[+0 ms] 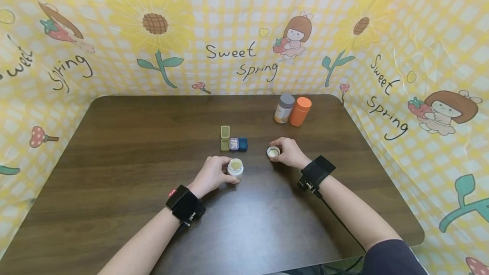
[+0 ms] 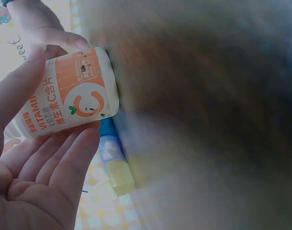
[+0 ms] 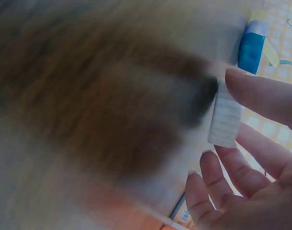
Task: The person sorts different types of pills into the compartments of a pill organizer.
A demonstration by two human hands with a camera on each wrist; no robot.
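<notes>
My left hand [image 1: 211, 176] grips a small white vitamin C bottle [image 2: 74, 93] between thumb and fingers. Its mouth is uncapped and faces up in the head view, and the label is orange and white. Off to the right, my right hand [image 1: 291, 152] pinches a white ribbed cap [image 3: 226, 120] by its sides, hollow side up, at the tabletop. Just beyond the bottle lies a small pill box [image 1: 238, 144] with green, pale purple and blue compartments. The green lid [image 1: 225, 131] stands open; white bits show in the pale purple compartment. Whether the bottle touches the table is unclear.
A grey-capped bottle [image 1: 284, 108] and an orange bottle [image 1: 300, 111] stand side by side at the back right of the dark wooden table [image 1: 133, 139]. Yellow checked cloth [image 1: 229, 12] hangs around the back and sides. A cable [image 1: 341, 222] trails from the right wrist strap.
</notes>
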